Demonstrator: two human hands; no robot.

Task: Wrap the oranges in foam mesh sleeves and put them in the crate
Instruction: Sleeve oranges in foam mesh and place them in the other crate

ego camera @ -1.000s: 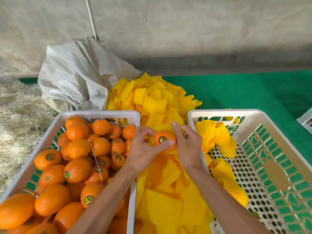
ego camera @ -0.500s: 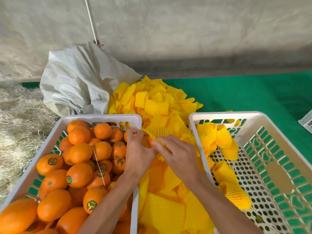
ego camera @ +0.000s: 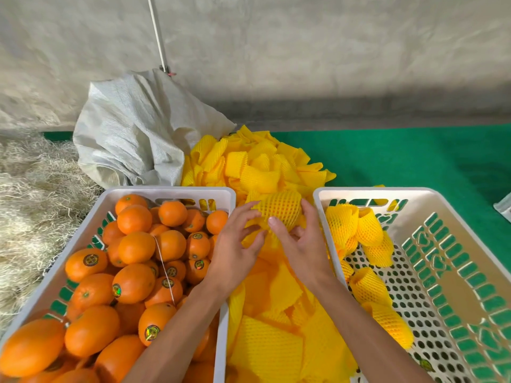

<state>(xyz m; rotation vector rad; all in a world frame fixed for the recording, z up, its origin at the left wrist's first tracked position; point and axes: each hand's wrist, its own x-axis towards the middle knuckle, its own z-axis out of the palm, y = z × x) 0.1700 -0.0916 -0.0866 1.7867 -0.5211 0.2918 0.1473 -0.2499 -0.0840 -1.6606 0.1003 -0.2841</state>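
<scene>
Between the two crates I hold an orange inside a yellow foam mesh sleeve (ego camera: 279,210). My left hand (ego camera: 235,244) touches its left end with curled fingertips. My right hand (ego camera: 301,241) holds its right side, thumb across the front and fingers behind. A white crate (ego camera: 171,190) on the left is full of bare oranges (ego camera: 135,247) with stickers. The white crate on the right (ego camera: 370,190) holds several wrapped oranges (ego camera: 367,225) along its left side.
A heap of loose yellow sleeves (ego camera: 257,167) lies between and behind the crates. A white woven sack (ego camera: 132,134) sits behind the left crate. Straw (ego camera: 30,203) covers the ground at the left. Green matting (ego camera: 414,158) spreads at the right.
A second ago the orange was bare between my hands. The sleeve has since been pulled over it, and now it is fully covered.
</scene>
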